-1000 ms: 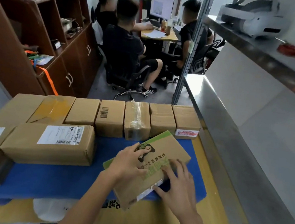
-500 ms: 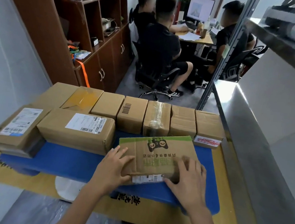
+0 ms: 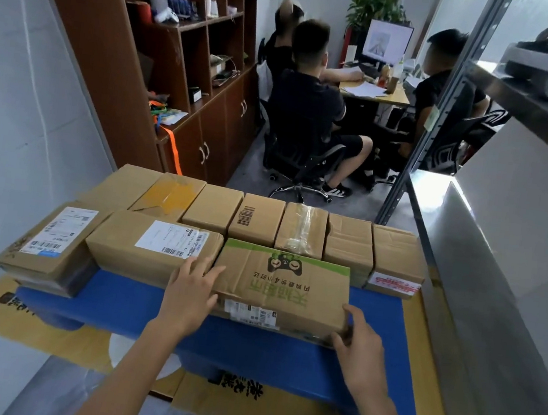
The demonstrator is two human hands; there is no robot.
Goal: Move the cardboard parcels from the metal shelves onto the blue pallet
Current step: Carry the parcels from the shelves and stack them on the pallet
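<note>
Green-printed parcel [image 3: 287,285] is sitting flat on the blue pallet [image 3: 137,301], right beside the labelled parcel [image 3: 150,247] and just in front of the back row [image 3: 257,219]. Left hand [image 3: 189,293] rests flat-fingered on its left edge, and right hand [image 3: 360,352] curls round the near right corner.

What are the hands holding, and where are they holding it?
The green-printed parcel on the blue pallet. The left hand presses flat against its left end; the right hand grips its near right corner.
</note>
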